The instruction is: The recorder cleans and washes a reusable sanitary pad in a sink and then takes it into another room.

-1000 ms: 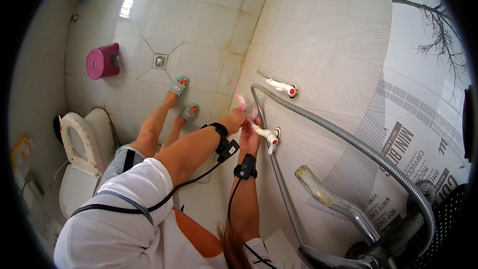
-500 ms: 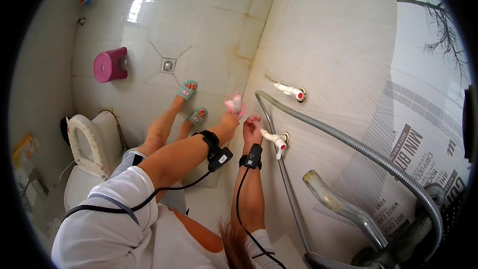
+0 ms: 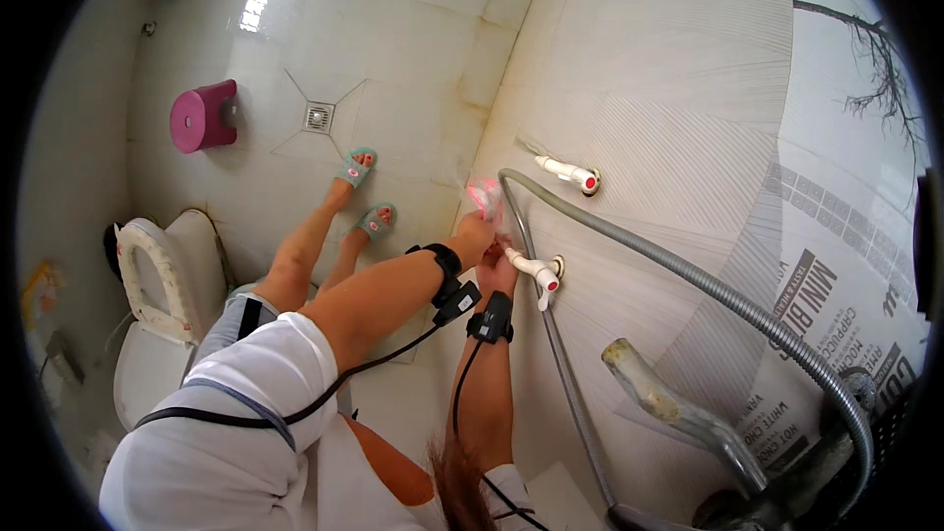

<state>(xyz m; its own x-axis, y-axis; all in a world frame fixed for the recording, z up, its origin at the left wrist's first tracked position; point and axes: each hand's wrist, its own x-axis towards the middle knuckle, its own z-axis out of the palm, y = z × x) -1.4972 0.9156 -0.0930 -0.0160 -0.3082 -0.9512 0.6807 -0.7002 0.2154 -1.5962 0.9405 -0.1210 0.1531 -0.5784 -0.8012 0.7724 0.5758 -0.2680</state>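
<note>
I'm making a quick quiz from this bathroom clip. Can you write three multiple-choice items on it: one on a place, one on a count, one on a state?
1. Where is the pink stool?
A. on the floor beside the drain
B. on the toilet
C. hung on the wall

2. How many white taps jut from the wall?
A. one
B. two
C. four

3. The toilet seat is:
A. down, lid raised
B. covered by the lid
C. missing

Answers: 1 A, it stands left of the floor drain. 2 B, an upper tap and a lower tap. 3 A, the seat ring shows with the lid behind it.
</note>
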